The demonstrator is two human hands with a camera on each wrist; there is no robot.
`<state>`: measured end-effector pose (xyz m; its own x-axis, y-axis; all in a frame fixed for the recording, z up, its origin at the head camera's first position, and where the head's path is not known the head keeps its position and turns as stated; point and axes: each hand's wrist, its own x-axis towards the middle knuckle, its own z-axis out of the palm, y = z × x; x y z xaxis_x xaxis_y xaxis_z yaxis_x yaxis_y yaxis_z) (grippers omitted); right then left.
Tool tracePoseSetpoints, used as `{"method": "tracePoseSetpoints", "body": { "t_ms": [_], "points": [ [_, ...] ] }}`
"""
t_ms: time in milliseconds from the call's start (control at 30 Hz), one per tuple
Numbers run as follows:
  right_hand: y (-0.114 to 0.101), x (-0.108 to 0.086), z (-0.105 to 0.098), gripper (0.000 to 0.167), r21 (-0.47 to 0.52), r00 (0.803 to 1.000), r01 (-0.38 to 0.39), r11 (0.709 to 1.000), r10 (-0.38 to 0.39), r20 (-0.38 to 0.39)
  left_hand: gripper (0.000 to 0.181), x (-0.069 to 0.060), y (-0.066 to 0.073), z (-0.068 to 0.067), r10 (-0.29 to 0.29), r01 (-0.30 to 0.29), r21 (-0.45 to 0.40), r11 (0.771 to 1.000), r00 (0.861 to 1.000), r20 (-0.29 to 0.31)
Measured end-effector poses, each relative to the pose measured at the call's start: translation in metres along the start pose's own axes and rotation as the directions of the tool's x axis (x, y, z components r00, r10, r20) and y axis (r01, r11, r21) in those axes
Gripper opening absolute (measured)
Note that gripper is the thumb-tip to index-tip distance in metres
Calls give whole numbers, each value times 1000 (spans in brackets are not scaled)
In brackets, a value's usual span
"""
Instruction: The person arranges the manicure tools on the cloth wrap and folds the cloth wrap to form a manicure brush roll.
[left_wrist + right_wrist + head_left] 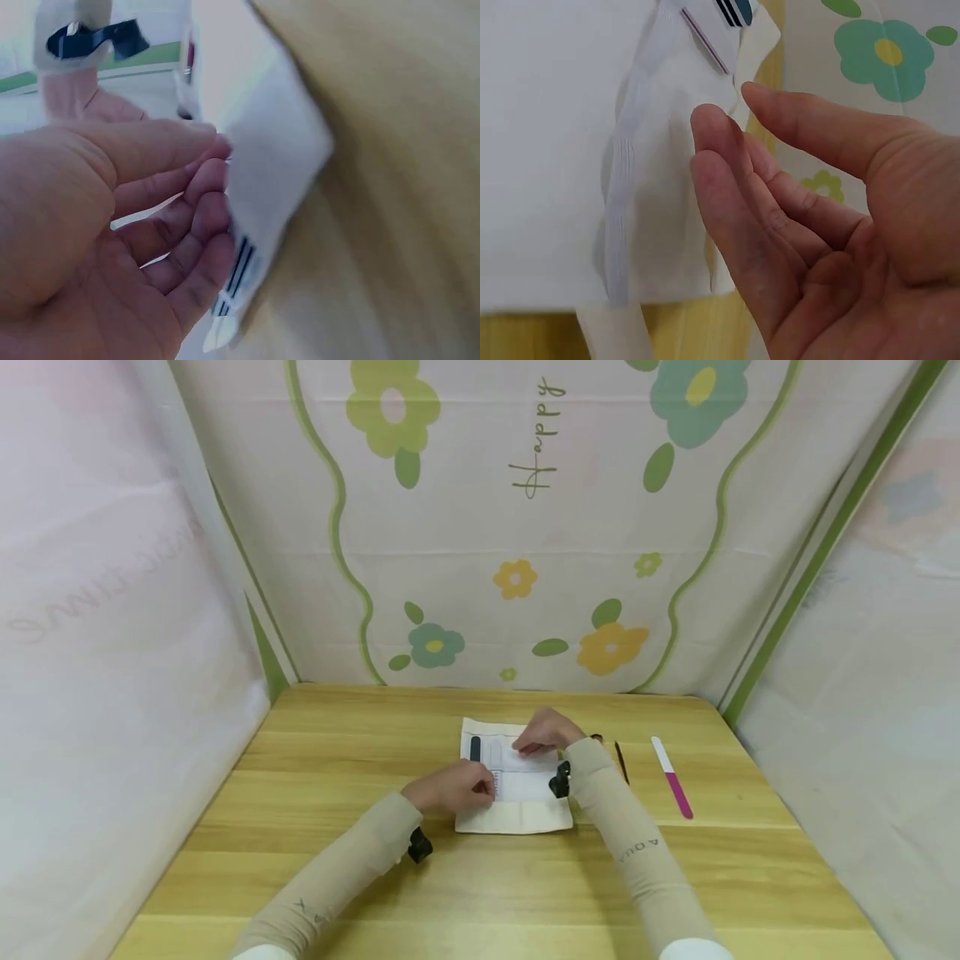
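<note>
A white cloth case (pixel 517 817) lies unfolded on the table, with an elastic band (pixel 621 187) sewn across it. Tucked into its left part are a dark nail file (pixel 476 748) and a white strip with lettering (pixel 497 783). My left hand (pixel 453 787) is at the case's lower left, fingers bent, tips meeting the white cloth beside the lettered strip; whether they pinch anything is unclear. Over the case's upper right is my right hand (pixel 547 732). In the right wrist view its thumb and fingers are loosely bent and apart, with nothing between them.
Right of the case, a pink and white nail file (pixel 672 777) lies on the wooden table (pixel 337 752). A thin dark stick (pixel 622 762) is beside my right forearm, and a small dark item (pixel 597 737) is partly hidden there. Printed cloth walls (pixel 465 527) enclose the table.
</note>
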<state>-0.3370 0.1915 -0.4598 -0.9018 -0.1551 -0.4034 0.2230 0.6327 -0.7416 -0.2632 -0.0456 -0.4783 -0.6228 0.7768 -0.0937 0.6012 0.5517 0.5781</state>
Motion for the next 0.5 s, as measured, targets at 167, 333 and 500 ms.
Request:
{"method": "tracePoseSetpoints", "body": {
  "t_ms": [167, 333, 500],
  "points": [
    [7, -17, -38, 19, -92, 1000, 26, 995, -25, 19, 9, 8, 0, -14, 16, -16, -10, 1000, 999, -42],
    [20, -35, -80, 25, -213, 997, 69, 975, -62, 40, 12, 23, 3, -26, 17, -13, 45, 999, 997, -81],
    [38, -55, -114, 23, -325, 998, 57, 944, -49, 31, 15, 40, 6, -28, -18, 23, 65, 998, 997, -78]
  ]
}}
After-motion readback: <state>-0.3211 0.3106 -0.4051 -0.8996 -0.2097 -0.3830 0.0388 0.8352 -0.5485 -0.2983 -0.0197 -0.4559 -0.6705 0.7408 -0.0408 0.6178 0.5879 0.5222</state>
